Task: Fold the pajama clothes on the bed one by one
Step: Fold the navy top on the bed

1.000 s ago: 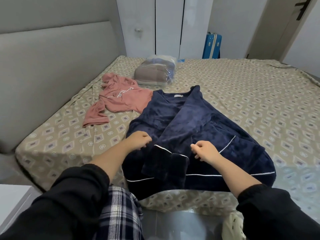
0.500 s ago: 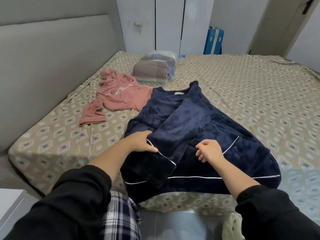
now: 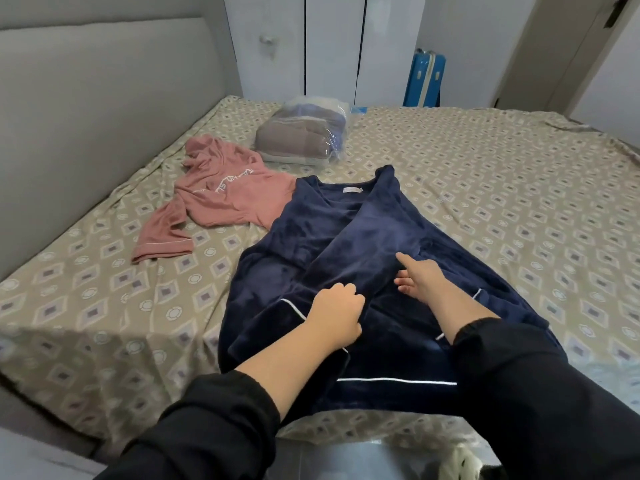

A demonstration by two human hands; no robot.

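Head view. At the far centre of the bed (image 3: 485, 202), I see a clear plastic bag (image 3: 304, 133) holding folded grey-brown textiles. The pink pajama top (image 3: 225, 192), far left, bears white lettering I cannot read. The navy pajama top (image 3: 363, 237), plush and white-piped, lies near centre; its neck label is illegible. The left hand (image 3: 334, 315) grips its folded sleeve; the right hand (image 3: 420, 280) rests on the fabric, fingers straight.

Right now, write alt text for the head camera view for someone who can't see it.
A person's left grip holds a fold of a navy fleece pajama top spread on a patterned bed, while the right grip rests open on it. A pink pajama top lies crumpled beside it.
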